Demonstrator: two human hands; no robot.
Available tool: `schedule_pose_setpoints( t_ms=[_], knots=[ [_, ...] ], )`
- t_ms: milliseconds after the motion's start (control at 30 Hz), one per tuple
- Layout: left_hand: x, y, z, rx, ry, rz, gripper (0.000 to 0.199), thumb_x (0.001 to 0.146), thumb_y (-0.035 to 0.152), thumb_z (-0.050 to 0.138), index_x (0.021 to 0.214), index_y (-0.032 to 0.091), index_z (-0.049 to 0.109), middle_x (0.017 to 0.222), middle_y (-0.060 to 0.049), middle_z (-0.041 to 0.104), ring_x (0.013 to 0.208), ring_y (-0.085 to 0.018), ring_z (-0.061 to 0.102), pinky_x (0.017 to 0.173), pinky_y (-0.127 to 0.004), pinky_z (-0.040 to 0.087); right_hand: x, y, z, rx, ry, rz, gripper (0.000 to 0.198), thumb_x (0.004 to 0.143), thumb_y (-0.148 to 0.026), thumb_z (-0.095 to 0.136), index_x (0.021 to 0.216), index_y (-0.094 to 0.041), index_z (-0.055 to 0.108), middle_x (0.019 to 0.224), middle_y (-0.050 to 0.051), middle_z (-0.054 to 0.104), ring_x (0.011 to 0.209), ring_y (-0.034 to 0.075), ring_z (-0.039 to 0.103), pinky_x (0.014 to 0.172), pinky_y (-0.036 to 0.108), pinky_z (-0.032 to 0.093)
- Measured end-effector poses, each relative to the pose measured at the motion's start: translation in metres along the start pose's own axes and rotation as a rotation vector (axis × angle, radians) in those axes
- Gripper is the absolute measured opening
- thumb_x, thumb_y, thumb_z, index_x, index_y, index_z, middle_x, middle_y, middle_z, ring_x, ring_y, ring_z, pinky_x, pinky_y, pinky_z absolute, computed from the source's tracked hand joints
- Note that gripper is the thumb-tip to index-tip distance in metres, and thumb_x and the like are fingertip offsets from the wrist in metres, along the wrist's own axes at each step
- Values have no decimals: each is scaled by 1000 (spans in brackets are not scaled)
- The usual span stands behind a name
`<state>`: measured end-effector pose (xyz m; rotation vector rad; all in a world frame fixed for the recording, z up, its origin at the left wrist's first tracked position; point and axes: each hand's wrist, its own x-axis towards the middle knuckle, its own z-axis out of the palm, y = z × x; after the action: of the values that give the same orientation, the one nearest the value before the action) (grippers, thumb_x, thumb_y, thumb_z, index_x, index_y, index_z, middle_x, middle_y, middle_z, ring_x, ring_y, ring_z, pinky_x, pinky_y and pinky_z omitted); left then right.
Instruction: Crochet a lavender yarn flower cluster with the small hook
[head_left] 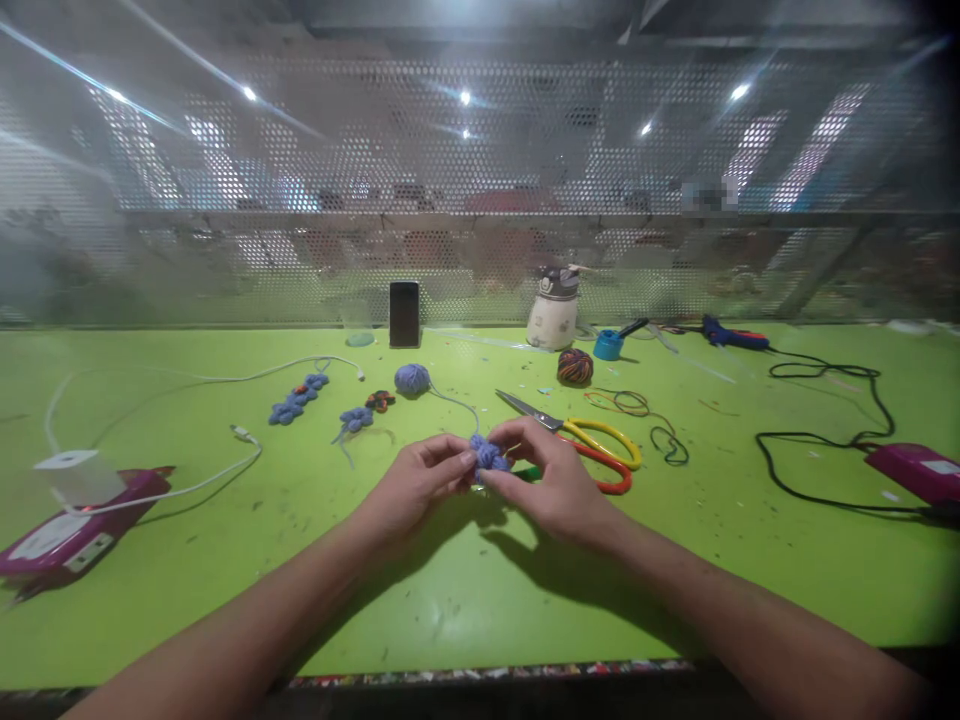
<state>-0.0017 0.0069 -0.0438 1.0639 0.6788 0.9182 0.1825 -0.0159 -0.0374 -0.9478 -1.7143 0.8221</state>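
Between my two hands is a small purple-blue crocheted piece (489,455), raised a little over the table. My left hand (424,485) pinches its left side between thumb and fingers. On its other side, my right hand (551,480) grips it with thumb and forefinger. A dark green stick-like thing (528,473) shows by the right fingers, mostly hidden. From the piece, a strand of yarn runs back to a purple-blue yarn ball (412,379). Large scissors (559,424) with yellow and red handles lie just beyond my right hand.
On the green table (465,630) lie crocheted flowers (298,400), another small flower (356,419), and a multicoloured yarn ball (575,367). Farther back stand a phone (404,315) and a pale jar (553,315). Magenta power strips (90,530) with cables sit at both sides.
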Motion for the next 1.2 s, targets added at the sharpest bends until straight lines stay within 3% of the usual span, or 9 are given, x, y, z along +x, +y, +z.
schedule_pose_setpoints(
  t_ms=[167,333,500,600,700,800,933,1067,1200],
  knots=[
    [-1,-1,1,-7,-44,-21,12,80,23,73,82,12,71,80,-4,63,74,-11,53,72,-25,39,-1,2,2,-262,78,-297,8,86,-16,62,93,-20,61,93,6,62,90,20,58,77,37,50],
    [-3,-1,4,13,-84,-26,11,78,21,74,84,12,72,77,-3,63,70,-10,50,68,-24,37,-2,2,1,-333,84,-398,9,89,-11,56,93,-18,60,95,9,62,93,21,58,81,38,50],
    [-2,-3,4,-34,-58,-56,10,77,16,74,86,12,72,80,-4,65,72,-11,53,70,-24,39,0,1,-1,-322,42,-396,7,89,-13,58,93,-18,60,98,10,61,96,21,58,83,40,50],
    [0,-2,2,-63,-37,-57,11,76,13,74,86,12,72,84,-6,67,76,-12,56,74,-26,41,0,-1,-1,-267,23,-316,9,89,-18,59,98,-19,60,98,8,62,94,21,58,81,39,51],
    [0,-2,1,-66,-45,-34,11,77,14,73,88,13,71,87,-6,67,77,-13,57,75,-27,42,-3,-3,0,-248,18,-230,22,87,-22,63,108,-21,57,102,9,61,91,21,58,78,38,51],
    [0,-3,2,-70,-50,-31,12,77,14,73,89,14,69,89,-5,66,78,-13,57,75,-27,42,-6,-4,2,-338,18,-299,33,83,-18,66,114,-22,54,109,11,58,101,25,55,87,44,48],
    [-1,-3,4,-71,-83,-48,8,75,11,73,82,14,69,81,-3,64,74,-11,55,72,-25,40,-5,-3,4,-344,70,-332,13,87,-14,60,98,-22,58,102,10,59,100,24,56,86,43,48],
    [-2,-2,5,-49,-116,-64,6,75,9,70,79,13,69,76,-2,61,70,-11,52,68,-25,38,-5,-4,6,-237,62,-289,8,87,-13,60,89,-21,59,94,7,61,92,21,58,79,37,49],
    [-1,-2,5,-39,-117,-79,8,75,9,68,82,13,69,74,-1,60,69,-11,51,69,-26,38,-5,-2,3,-61,7,-108,11,85,-19,63,95,-21,60,98,7,61,91,20,59,80,38,50]
  ],
)
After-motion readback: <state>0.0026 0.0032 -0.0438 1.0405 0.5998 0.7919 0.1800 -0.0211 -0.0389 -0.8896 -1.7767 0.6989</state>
